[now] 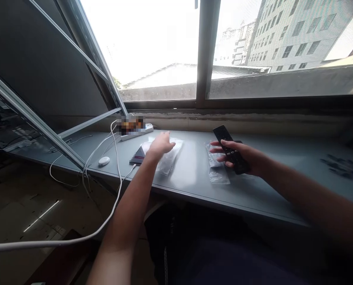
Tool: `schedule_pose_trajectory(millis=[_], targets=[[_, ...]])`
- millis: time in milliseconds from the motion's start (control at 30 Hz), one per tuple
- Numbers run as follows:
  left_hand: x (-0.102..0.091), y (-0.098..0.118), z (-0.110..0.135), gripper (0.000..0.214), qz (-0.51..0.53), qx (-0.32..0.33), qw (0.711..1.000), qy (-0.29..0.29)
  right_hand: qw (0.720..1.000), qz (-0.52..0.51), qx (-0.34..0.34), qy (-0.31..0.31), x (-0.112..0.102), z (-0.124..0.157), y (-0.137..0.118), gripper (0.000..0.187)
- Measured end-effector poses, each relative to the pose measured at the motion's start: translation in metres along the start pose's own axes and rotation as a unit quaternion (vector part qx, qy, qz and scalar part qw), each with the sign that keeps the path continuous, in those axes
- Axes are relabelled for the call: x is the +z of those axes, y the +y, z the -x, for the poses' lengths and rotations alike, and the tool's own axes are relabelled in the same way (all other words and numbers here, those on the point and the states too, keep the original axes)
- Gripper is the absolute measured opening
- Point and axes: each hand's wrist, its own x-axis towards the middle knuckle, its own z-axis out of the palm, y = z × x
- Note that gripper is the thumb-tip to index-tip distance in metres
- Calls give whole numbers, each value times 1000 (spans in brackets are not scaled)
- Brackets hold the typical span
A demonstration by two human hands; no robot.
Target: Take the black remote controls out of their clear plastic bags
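On the grey worktop (191,178) under the window, the right hand (243,158) has its fingers (218,149) clamped around a black remote (223,136), just above a small clear bag (218,176). The left hand (160,146) rests, fingers loosely apart, on a second clear bag (168,161), well apart from the remote.

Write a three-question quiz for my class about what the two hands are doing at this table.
1. True or false: the right hand holds a black remote.
2. The left hand rests on: A) a clear plastic bag; B) a mug; C) a book.
3. Fill in: the small round white thing lies on the table to the ___ of the left hand.
Key: 1 true; 2 A; 3 left.
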Motion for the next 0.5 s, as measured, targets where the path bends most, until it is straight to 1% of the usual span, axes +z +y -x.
schedule_pose_trajectory(millis=[67, 100, 133, 167, 200, 233, 267, 300, 333, 400, 467, 500], targets=[[2, 13, 3, 63, -9, -3, 999, 45, 1000, -8, -2, -3, 1, 0, 0, 20], [4, 23, 4, 59, 22, 18, 997, 67, 1000, -9, -4, -3, 2, 0, 0, 20], [6, 35, 5, 57, 80, 53, 992, 76, 1000, -9, -7, -1, 3, 0, 0, 19], [10, 47, 4, 58, 156, 89, 981, 70, 1000, -9, -9, 0, 4, 0, 1, 20], [15, 61, 4, 60, 239, 122, 962, 49, 1000, -9, -12, 0, 5, 1, 1, 21], [20, 75, 3, 61, 313, 154, 937, 8, 1000, -10, -15, -3, 6, 1, 1, 23], [26, 88, 1, 61, 374, 184, 908, -46, 1000, -11, -18, -7, 6, 1, 2, 24], [33, 101, -1, 60, 422, 202, 880, -83, 1000, -13, -22, -12, 5, 1, 2, 26], [38, 112, -4, 59, 453, 210, 860, -102, 999, -16, -24, -14, 5, 0, 3, 27], [49, 129, -11, 56, 490, 206, 840, -105, 999, -27, -29, -11, 2, -2, 3, 30], [58, 139, -21, 51, 521, 196, 825, -97, 999, -45, -30, -5, 1, -4, 1, 36], [63, 141, -27, 48, 534, 190, 820, -82, 998, -56, -31, -3, 0, -4, -1, 39]])
